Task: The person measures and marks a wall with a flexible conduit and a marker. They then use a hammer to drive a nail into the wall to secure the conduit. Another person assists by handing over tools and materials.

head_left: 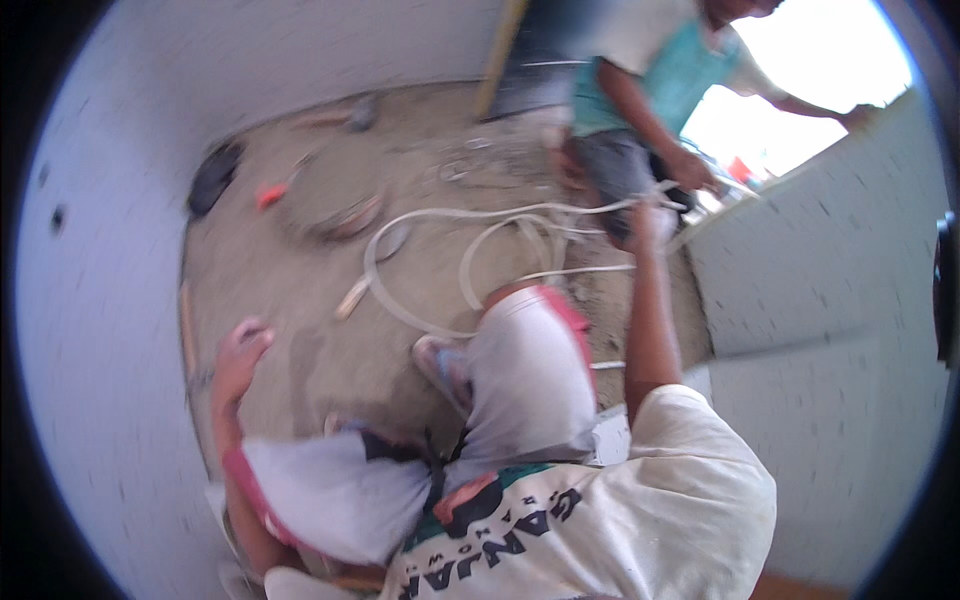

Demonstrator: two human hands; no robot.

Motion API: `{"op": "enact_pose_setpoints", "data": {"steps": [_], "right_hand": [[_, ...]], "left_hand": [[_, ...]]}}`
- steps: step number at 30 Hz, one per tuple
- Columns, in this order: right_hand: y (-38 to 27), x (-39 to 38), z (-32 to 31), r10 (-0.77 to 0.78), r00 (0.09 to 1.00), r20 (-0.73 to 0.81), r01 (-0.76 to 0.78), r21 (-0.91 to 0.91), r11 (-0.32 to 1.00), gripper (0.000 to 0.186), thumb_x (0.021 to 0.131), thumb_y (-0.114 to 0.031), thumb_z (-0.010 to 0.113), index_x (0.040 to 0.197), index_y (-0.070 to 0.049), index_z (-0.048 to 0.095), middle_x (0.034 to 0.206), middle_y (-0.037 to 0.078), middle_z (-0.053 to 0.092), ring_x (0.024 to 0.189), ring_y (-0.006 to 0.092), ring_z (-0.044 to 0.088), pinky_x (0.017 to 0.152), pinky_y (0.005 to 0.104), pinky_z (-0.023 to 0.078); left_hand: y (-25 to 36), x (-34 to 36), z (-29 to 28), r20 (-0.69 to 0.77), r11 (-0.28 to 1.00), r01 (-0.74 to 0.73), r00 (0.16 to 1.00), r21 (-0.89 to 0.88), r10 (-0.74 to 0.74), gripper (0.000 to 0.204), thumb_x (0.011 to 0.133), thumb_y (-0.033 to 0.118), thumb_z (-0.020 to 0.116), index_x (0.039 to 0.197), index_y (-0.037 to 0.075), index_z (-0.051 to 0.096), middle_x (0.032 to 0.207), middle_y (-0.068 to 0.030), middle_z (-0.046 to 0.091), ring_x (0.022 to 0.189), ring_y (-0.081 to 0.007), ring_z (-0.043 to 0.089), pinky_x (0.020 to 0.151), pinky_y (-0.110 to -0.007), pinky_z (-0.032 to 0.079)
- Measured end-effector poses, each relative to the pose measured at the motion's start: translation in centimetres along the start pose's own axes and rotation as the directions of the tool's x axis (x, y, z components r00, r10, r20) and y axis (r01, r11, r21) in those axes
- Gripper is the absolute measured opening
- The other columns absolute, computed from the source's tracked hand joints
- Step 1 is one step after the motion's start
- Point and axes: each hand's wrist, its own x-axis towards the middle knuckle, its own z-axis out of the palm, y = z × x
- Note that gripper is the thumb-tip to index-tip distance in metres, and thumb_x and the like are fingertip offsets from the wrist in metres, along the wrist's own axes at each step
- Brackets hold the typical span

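I see the white flexible plastic tube (470,235) looping over the sandy floor (300,290) — my right hand (648,222) is closed around its far end, beside another person's hand (692,172). My left hand (240,352) hangs loosely curled, holding nothing, near the pale block wall (110,300).

The person's right arm reaches straight up and away from the body, bare from the short white sleeve to the wrist, elbow nearly locked. The right hand (650,222) is blurred at the far end of that reach; its fingers look curled into a closed grip, though what they close on cannot be made out. The left arm hangs low at the person's left side, forearm angled outward. The left hand (240,355) is loose, fingers relaxed and slightly bent, holding nothing.
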Motion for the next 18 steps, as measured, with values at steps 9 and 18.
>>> {"op": "enact_pose_setpoints", "data": {"steps": [9,18], "right_hand": [[-2.4,-2.9,6.9,-0.258,0.902,0.346,0.265,0.029,0.964,0.031,0.082,-0.002,0.062,0.112,-0.004,0.058,0.083,0.006,0.066,0.062,0.0103,0.058,0.053,0.0265,0.048],[-9.2,-7.7,23.5,-0.25,0.693,0.676,0.184,0.17,0.968,0.029,0.082,0.002,0.049,0.108,-0.006,0.058,0.09,0.006,0.066,0.069,0.0122,0.061,0.061,0.0283,0.051]], "left_hand": [[12.0,10.3,4.5,0.33,0.947,-0.306,0.907,0.095,0.26,0.033,0.079,0.018,0.068,0.106,-0.001,0.062,0.087,-0.0064,0.063,0.083,-0.0148,0.061,0.076,-0.03,0.049],[10.9,18.3,-2.1,0.325,0.969,-0.159,0.941,0.19,0.091,0.023,0.077,0.014,0.069,0.094,0.001,0.058,0.08,-0.0042,0.056,0.075,-0.0129,0.051,0.07,-0.031,0.045]]}}
